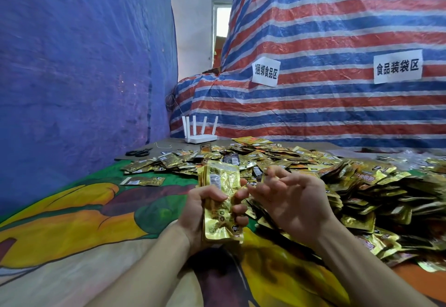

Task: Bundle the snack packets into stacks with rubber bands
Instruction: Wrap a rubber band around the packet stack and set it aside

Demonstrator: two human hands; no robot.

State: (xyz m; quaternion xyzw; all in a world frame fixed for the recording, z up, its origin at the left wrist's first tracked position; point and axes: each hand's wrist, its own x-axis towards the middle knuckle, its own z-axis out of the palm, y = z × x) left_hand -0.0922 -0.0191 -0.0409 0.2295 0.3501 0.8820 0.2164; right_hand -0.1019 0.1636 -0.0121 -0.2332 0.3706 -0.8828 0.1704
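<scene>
The packets (313, 174) heap over the table's (72, 222) right side and far middle. A router (201, 137) stands behind them at the far edge; scissors (138, 152) lie at the far left corner, left of the router.

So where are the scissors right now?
Head view: the scissors lie on the grey board at the far left, left of the packet pile and the white router.

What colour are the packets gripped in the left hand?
Shiny gold with dark print; the stack of packets in the left hand shows best in the head view.
</scene>
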